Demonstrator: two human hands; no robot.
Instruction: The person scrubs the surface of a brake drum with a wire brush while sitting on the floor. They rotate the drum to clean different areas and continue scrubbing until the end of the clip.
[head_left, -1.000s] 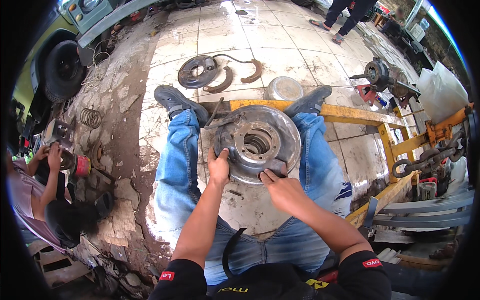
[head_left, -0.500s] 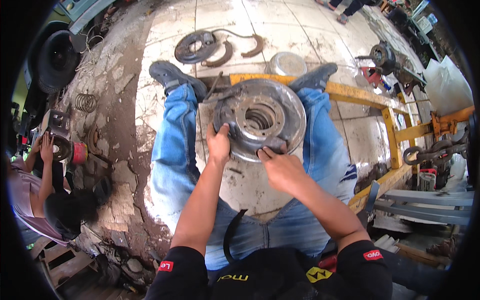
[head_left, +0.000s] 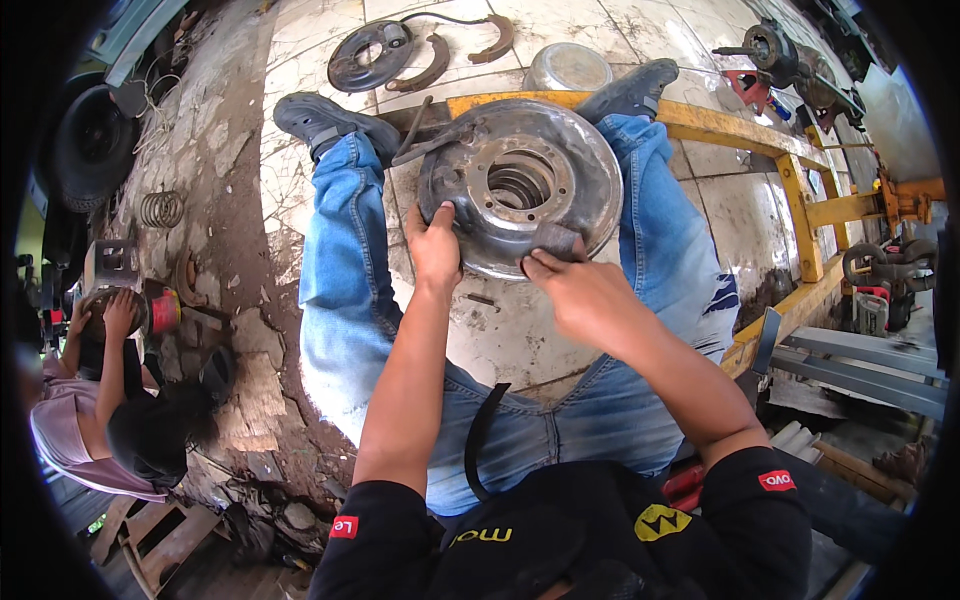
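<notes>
The brake drum (head_left: pixel 520 185) has been shifted slightly since a moment ago and is propped between the outstretched legs. Its lower-left rim is gripped by the left hand (head_left: pixel 435 245); the right hand (head_left: pixel 570 285) is pressed on a small pad at the lower rim.

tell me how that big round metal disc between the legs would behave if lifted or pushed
The metal disc looks like thick solid metal, so probably stiff and heavy for its size. The left hand grips its rim while the right hand presses on its face, which hints it needs steadying. Being round and propped tilted, it might roll or tip if released.
</notes>
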